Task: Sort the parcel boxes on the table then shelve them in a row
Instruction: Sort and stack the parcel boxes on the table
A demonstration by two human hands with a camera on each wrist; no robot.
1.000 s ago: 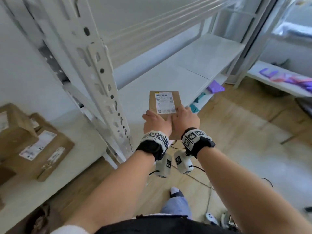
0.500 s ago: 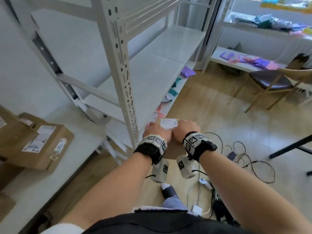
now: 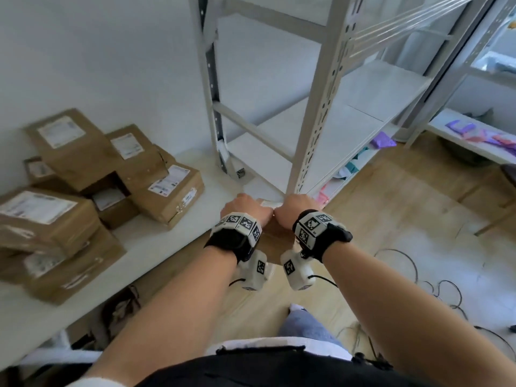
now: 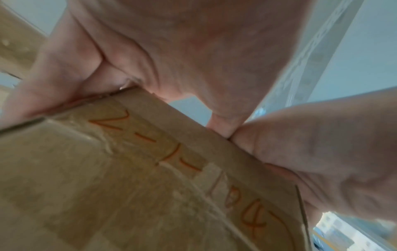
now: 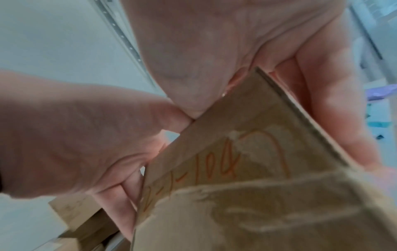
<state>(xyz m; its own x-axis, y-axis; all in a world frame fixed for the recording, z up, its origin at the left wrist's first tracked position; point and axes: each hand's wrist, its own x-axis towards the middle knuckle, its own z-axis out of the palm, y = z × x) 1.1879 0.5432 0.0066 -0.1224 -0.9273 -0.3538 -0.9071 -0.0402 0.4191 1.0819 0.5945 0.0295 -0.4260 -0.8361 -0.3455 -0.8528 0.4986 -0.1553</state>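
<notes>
Two hands, left hand (image 3: 245, 209) and right hand (image 3: 297, 209), clamped one parcel box (image 4: 133, 186) between curled fingers, thumbs meeting on top, probably steadying it; remaining boxes (image 3: 92, 180) lay left.

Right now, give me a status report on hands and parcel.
Both hands, left and right, grip one parcel box. Shelf upright directly ahead. Other boxes piled on table.

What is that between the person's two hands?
A brown parcel box, gripped by the left hand and right hand. The wrist views show orange handwriting on its cardboard.
</notes>
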